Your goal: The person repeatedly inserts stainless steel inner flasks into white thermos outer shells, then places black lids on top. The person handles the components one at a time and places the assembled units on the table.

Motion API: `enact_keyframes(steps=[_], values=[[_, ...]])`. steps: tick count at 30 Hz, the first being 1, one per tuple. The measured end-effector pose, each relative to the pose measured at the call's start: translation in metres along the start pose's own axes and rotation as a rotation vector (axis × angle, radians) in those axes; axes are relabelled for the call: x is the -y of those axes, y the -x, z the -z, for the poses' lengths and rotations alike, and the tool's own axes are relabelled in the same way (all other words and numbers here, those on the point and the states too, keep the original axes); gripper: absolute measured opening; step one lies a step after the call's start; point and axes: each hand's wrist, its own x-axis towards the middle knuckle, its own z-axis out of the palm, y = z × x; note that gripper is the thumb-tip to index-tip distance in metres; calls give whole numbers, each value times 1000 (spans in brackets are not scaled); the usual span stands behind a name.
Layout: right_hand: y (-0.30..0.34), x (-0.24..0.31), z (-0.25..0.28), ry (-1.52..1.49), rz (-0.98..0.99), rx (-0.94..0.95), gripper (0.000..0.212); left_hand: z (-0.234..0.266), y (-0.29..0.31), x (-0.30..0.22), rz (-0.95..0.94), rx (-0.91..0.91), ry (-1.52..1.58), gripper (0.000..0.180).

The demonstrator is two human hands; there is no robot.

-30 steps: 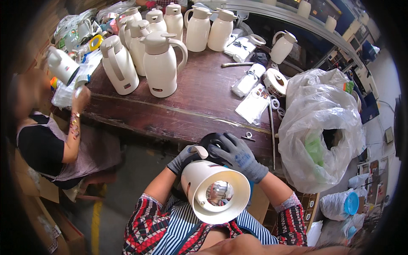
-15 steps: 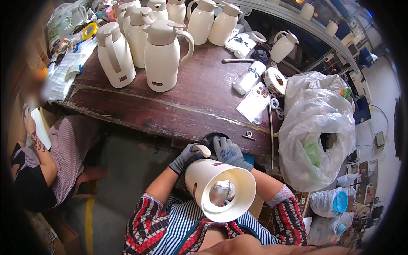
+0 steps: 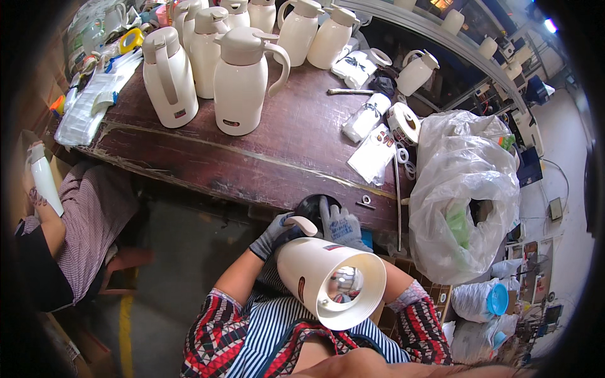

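A cream vacuum jug (image 3: pixel 299 264) lies tilted in front of my chest, its wide open end toward me. Inside that end shows a shiny mirrored liner (image 3: pixel 345 285). My left hand (image 3: pixel 272 235), in a grey glove, is closed at the jug's far end beside its curved handle (image 3: pixel 304 225); part of its grip is hidden. Against the table's front edge is a black round piece (image 3: pixel 311 213). My right hand (image 3: pixel 343 227), also gloved, rests on that piece with its index finger stretched out and the others apart.
Several finished-looking cream jugs (image 3: pixel 241 94) stand on the dark red table (image 3: pixel 189 151). At right are a sticker roll (image 3: pixel 403 123), white packets (image 3: pixel 367 116), a thin metal rod (image 3: pixel 398 208) and a big clear plastic bag (image 3: pixel 466 201). A seated co-worker (image 3: pixel 88 220) holds a white jug at left.
The jug's open end has swung slightly to the right. My right hand's index finger now reaches out over the black piece. The co-worker's white jug is more upright.
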Motion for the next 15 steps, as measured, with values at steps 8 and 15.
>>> enact_keyframes(steps=[8,15], values=[[-11,3,16,-196,-128,181,83,-14,-2,-11,-76,-62,-105,39],[12,-26,12,163,341,-232,69,-5,-8,4,-76,128,100,42]])
